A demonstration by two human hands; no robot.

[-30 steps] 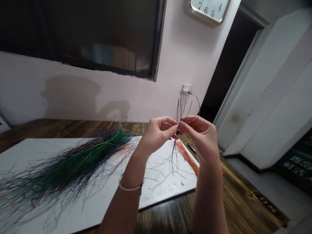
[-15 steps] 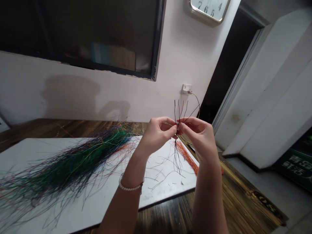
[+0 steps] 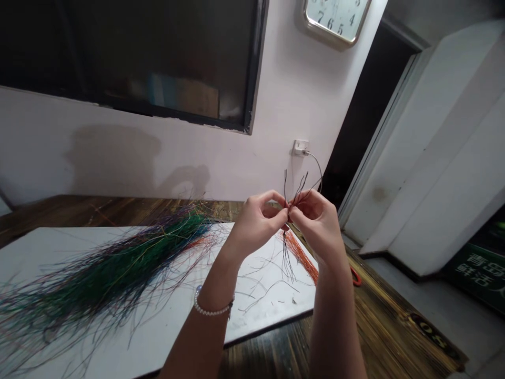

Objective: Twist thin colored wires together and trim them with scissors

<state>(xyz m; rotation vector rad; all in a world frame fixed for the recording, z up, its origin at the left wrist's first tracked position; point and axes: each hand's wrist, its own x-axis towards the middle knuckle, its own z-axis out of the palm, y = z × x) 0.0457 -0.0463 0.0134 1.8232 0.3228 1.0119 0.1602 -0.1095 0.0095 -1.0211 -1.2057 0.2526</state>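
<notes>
Between my fingertips is a small bunch of thin black wires (image 3: 287, 258), raised above the white board (image 3: 272, 310). Its upper ends fan out over my hands and its lower ends hang down, bound or twisted tightly just below my fingers. My left hand (image 3: 262, 218) pinches the bunch from the left, thumb and index finger together. From the right, my right hand (image 3: 315, 216) pinches the same bunch, several upper wires leaning towards it. The exact grip point is partly hidden by my fingertips.
A large heap of green, blue and purple wires (image 3: 130, 263) covers the board's left part. Orange wires (image 3: 302, 255) lie beyond my right forearm, near a red loop-shaped handle (image 3: 356, 276) on the wooden table (image 3: 394, 321). Loose wire pieces are scattered on the board.
The upper wire ends, spread widely before, are now gathered into two groups, one upright and one leaning right. My right hand's fingers have curled in closer around the bunch.
</notes>
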